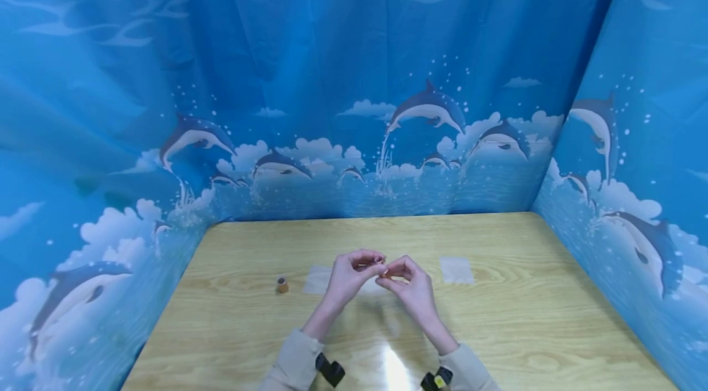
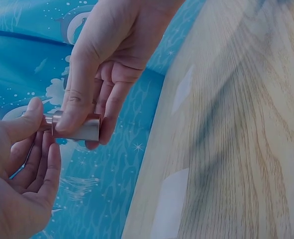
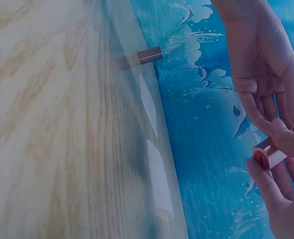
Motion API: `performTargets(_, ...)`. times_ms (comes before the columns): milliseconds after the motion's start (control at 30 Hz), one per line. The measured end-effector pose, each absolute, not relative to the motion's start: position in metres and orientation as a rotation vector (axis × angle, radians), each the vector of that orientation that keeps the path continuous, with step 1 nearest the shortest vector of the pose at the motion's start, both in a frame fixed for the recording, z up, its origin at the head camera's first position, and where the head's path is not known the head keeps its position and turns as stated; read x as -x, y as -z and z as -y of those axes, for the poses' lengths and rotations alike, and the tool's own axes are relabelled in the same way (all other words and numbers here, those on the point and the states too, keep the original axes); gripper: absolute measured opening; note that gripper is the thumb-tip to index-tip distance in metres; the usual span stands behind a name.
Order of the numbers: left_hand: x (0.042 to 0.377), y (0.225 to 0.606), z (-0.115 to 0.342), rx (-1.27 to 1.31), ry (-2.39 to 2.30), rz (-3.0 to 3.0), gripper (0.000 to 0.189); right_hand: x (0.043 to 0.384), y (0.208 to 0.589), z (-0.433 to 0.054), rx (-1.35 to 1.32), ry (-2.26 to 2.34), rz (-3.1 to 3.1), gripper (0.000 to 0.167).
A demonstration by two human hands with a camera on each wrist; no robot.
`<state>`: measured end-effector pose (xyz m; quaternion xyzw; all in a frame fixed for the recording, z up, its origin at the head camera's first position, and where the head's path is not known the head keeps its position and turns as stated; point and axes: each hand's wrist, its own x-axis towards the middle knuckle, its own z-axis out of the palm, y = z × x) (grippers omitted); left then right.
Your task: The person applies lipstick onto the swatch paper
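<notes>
Both hands meet in the middle of the head view, raised over the table. Between them is a rose-gold lipstick tube [image 2: 87, 129], a wide cylinder with a narrower end; one round end [image 3: 260, 158] looks reddish in the right wrist view. My right hand [image 1: 412, 289] pinches the wide part between thumb and fingers. With thumb and fingertips, my left hand [image 1: 348, 279] holds the narrower end. Fingers partly hide the tube. To the left, a small brown cap [image 1: 283, 286] stands upright on the table, its dark hollow end up.
The wood-grain table [image 1: 232, 323] carries thin white sheets: a left sheet [image 1: 316, 280], a right sheet [image 1: 456, 270] and another partly behind the hands. A blue dolphin-print curtain [image 1: 332, 71] rises along the table's back and sides.
</notes>
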<state>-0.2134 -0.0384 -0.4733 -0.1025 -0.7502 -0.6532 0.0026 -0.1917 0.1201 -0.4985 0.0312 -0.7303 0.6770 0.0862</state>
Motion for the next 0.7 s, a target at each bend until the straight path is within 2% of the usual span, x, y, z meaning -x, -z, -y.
performTargets(333,0.215,0.47,0.043,0.438,2.007,2.395,0.023,0.193,0.5,-0.125,-0.102,-2.077,2.241,0.028)
performTargets(700,0.214,0.472,0.043,0.456,2.027,2.426,0.021,0.196,0.505,-0.137,-0.248,-2.164,2.343,0.036)
